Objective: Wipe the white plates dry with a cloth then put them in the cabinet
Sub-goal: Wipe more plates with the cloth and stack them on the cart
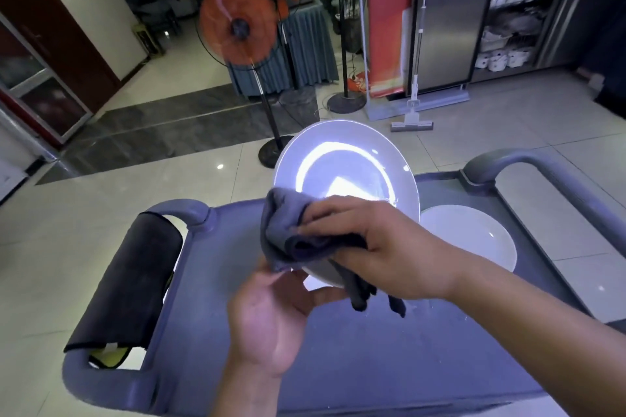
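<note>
While the big gray cart [338, 366] stands low in the view, its top tray holds one white plate [474, 240] lying flat at the right side. That flat plate sits just beside the plate being wiped.

Far off, at the top right, is the open cabinet [515, 10] with white dishes on its shelves. It is well apart from the cart, across the shiny floor. I think the plate must go up and to the right to get there, past the mop [415, 78] that leans near the cabinet.

Above the cart is the held plate [345, 159]. It is tilted up on its edge, with its bowl side facing the person. Its low edge is at the hands and its high edge points away.

Next is the dark cloth [288, 234]. It lies bunched on the low left part of the plate.

The right hand [369, 247] presses the cloth on the plate, its fingers curled around the folds. The left hand [271, 318] holds the plate's low edge from under, thumb on the rim. I think the wiping is not done yet. Both hands are at the plate, so either could carry it.
</note>
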{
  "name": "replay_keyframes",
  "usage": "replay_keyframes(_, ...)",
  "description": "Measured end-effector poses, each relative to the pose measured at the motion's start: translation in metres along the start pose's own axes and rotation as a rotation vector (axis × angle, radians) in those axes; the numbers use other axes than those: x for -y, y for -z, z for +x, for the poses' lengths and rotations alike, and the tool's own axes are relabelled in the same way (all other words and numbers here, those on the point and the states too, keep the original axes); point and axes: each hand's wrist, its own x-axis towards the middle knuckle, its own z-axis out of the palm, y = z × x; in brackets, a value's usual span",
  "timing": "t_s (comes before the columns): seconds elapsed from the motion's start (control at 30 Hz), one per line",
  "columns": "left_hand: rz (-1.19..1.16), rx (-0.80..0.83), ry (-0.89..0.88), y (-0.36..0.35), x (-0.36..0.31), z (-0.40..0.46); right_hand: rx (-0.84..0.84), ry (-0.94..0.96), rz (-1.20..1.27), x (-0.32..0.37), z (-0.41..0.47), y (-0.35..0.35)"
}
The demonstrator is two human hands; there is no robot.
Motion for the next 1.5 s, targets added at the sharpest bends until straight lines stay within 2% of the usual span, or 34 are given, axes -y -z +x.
replay_keyframes(0.1,-0.006,0.012,-0.005,-0.003,0.002,-0.001,0.146,-0.049,-0.003,0.002,-0.012,0.004)
replay_keyframes(0.17,0.059,-0.042,-0.010,-0.004,0.004,-0.001,0.218,-0.087,-0.043,-0.002,-0.020,0.007)
replay_keyframes(0.3,0.081,-0.209,-0.076,-0.002,0.010,0.004,0.216,-0.109,-0.094,-0.009,-0.035,0.010)
replay_keyframes(0.47,0.213,-0.293,-0.115,-0.008,0.013,0.008,0.210,-0.189,-0.229,-0.043,-0.065,0.014)
replay_keyframes(0.53,0.243,-0.299,-0.123,-0.010,0.012,0.009,0.053,-0.272,-0.187,-0.061,-0.085,0.014)
replay_keyframes(0.67,0.257,-0.319,-0.094,-0.007,0.009,0.012,-0.483,-0.644,0.044,-0.106,-0.126,0.027)
replay_keyframes(0.73,0.258,-0.317,-0.065,-0.008,0.008,0.017,-0.700,-0.758,0.216,-0.119,-0.135,0.042)
replay_keyframes(0.8,0.253,-0.309,-0.035,-0.013,0.009,0.026,-0.841,-0.784,0.289,-0.116,-0.131,0.063)
replay_keyframes(0.87,0.259,-0.301,-0.015,-0.023,0.011,0.038,-0.889,-0.716,0.228,-0.104,-0.117,0.085)
replay_keyframes(0.93,0.253,-0.293,-0.014,-0.033,0.014,0.046,-0.847,-0.518,0.071,-0.087,-0.099,0.106)
replay_keyframes(1.07,0.245,-0.264,0.006,-0.056,0.034,0.042,-0.654,-0.022,-0.322,-0.062,-0.059,0.116)
replay_keyframes(1.13,0.226,-0.232,0.025,-0.068,0.049,0.032,-0.452,0.143,-0.431,-0.061,-0.038,0.106)
replay_keyframes(1.2,0.175,-0.209,0.027,-0.077,0.059,0.023,-0.223,0.181,-0.478,-0.070,-0.028,0.087)
replay_keyframes(1.27,0.142,-0.230,0.008,-0.080,0.065,0.014,-0.130,0.196,-0.489,-0.085,-0.027,0.072)
replay_keyframes(1.5,0.144,-0.336,-0.057,-0.086,0.077,-0.004,-0.148,0.074,-0.417,-0.108,-0.038,0.070)
